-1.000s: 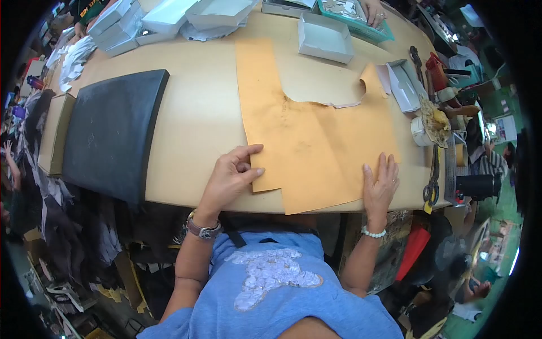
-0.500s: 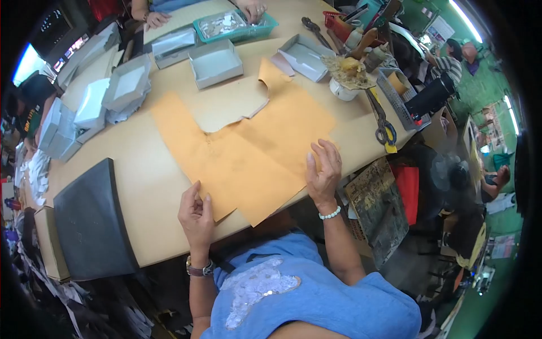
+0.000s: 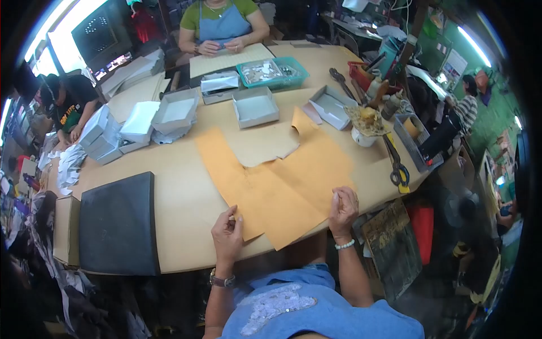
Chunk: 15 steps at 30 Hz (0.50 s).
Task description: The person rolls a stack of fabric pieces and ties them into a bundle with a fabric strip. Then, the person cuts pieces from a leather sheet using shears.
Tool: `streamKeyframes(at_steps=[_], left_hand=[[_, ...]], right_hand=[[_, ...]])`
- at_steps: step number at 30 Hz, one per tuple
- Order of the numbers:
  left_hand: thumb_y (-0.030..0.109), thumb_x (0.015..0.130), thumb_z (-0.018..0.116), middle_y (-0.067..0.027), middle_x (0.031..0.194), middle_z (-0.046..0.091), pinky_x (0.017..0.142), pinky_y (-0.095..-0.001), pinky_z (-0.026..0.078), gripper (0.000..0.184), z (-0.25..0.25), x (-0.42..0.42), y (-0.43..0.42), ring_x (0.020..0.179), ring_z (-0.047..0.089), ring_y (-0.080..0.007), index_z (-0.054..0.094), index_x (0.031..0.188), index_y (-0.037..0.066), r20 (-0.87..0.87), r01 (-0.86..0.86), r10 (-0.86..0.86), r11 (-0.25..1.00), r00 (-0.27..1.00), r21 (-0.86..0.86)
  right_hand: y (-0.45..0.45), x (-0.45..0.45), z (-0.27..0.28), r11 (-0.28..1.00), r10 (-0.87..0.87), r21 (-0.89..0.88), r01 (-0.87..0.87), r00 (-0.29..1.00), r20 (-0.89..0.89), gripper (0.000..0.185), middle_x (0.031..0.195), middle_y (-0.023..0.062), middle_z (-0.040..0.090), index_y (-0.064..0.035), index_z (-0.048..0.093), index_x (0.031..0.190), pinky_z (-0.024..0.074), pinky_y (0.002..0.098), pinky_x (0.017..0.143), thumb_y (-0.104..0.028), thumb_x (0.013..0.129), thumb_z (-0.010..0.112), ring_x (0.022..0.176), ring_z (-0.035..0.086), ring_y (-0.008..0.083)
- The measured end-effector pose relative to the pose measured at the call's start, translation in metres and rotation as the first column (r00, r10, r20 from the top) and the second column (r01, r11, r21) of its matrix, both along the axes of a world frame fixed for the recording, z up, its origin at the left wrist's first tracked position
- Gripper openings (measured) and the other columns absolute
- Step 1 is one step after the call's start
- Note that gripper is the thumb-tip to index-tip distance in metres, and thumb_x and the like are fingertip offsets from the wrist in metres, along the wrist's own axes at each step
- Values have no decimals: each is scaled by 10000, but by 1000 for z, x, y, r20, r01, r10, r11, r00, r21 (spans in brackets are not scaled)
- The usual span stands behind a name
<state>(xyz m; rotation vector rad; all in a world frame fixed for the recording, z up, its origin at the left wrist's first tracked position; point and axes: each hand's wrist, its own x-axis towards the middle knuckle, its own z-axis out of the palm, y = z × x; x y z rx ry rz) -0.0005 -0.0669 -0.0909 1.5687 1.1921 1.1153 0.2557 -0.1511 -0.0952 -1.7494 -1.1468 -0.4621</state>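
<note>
A large sheet of orange-tan paper [image 3: 271,195], with an irregular cut-out along its far side, lies on the table in front of me. At its near left edge is my left hand [image 3: 227,236], fingers loosely curled and thumb apart, with nothing visible between them. By the sheet's right edge, my right hand [image 3: 343,213] has its thumb and fingertips drawn together. Anything between those fingertips is too small to make out. Scissors [image 3: 399,174] with dark handles lie to the right, on a yellow strip.
On the pale table [image 3: 180,226] lies a black slab [image 3: 117,223] at left. Beyond the paper stand a grey box [image 3: 256,107], a teal tray [image 3: 272,73] and a white pot [image 3: 364,137]. A co-worker [image 3: 224,28] sits across; another person [image 3: 70,107] is at left.
The view has tilted up, bringing more of the co-worker opposite into sight. My right hand's fingers have gone from spread to drawn together. The paper lies much as before.
</note>
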Motion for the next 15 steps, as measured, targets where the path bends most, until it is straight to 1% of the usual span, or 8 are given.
streamKeyframes(at_steps=[4,8,10,13,15], left_hand=[[-8,788,555,-48,778,575,515,-206,408,267,3,0,-1,573,468,-63,583,1052,-38,2,3,-3,1000,1000,-27],[-34,775,525,-52,783,576,521,-207,414,283,-1,-2,0,577,477,-65,583,1052,-37,29,13,-13,1000,1000,5],[-42,769,514,-54,784,577,522,-206,414,295,-2,-2,0,576,476,-65,583,1056,-36,22,12,-12,999,1000,30],[-43,770,513,-53,777,578,519,-206,410,293,-1,-3,0,572,472,-64,582,1055,-38,-28,13,-13,1000,1000,24],[-40,773,512,-47,764,570,515,-206,404,291,2,-2,-2,568,465,-62,580,1056,-38,-29,8,-8,1000,1000,17]], right_hand=[[-1,0,-3,1000,-12,6,12,1000,-11,87,832,109,602,-15,611,797,421,389,822,-71,782,546,869,565,283],[0,0,-4,1000,-15,5,15,1000,-18,87,839,108,601,-15,609,797,421,392,820,-72,780,546,872,562,285],[0,-2,-2,1000,-6,2,6,1000,-22,83,836,108,599,-12,607,795,423,392,810,-65,779,545,868,560,285],[-1,-3,2,1000,-1,2,2,1000,-21,76,827,108,596,-7,604,792,426,390,794,-53,778,545,856,560,284],[-1,-2,1,1000,-5,5,5,1000,-11,71,819,109,594,-5,601,788,427,388,784,-46,778,544,847,560,283]])
